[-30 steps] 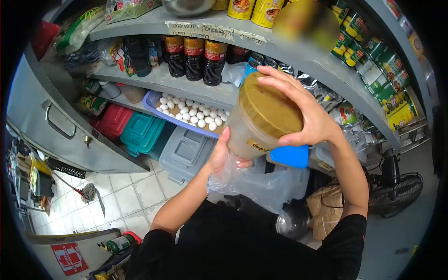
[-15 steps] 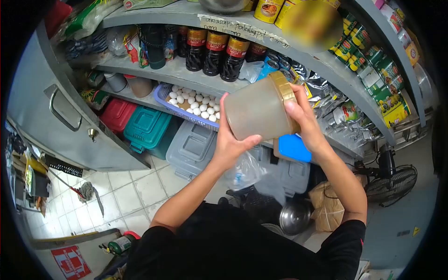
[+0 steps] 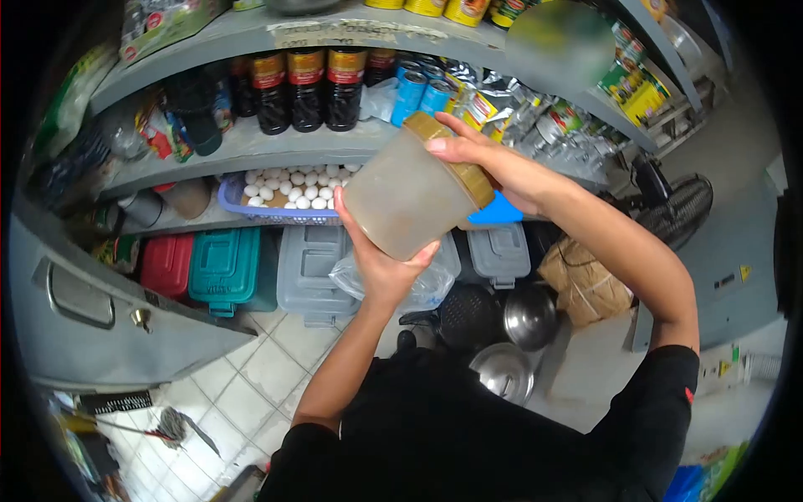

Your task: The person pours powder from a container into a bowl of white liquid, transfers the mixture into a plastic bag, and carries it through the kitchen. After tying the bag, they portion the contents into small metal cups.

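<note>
A frosted plastic jar [image 3: 406,201] is held in the air in front of the shelving, tilted so that its gold-brown screw lid [image 3: 478,186] is turned toward the upper right of the view. The jar's base is supported by the left hand [image 3: 381,268], whose thumb and fingers are spread apart and curved around its lower end. The lid is gripped by the right hand [image 3: 502,163], with the thumb laid at its near edge and the fingers bent over its top; their tips are partly hidden. A clear plastic bag [image 3: 433,289] is seen beneath the jar, beside the left hand; whether it is touched cannot be told. Behind the jar, white eggs [image 3: 311,179] are held in a lavender basket [image 3: 280,216] on a lower shelf. Above the basket, dark bottles with red and gold labels [image 3: 307,90] are lined up on the grey shelf [image 3: 251,152], with blue cans [image 3: 408,96] placed to their right. Below, a red bin [image 3: 166,266] and a teal bin [image 3: 224,261] are set side by side, with a grey lidded bin [image 3: 311,268] to their right. Farther right, a brown paper parcel [image 3: 585,284] is placed near a black fan [image 3: 682,209].
</note>
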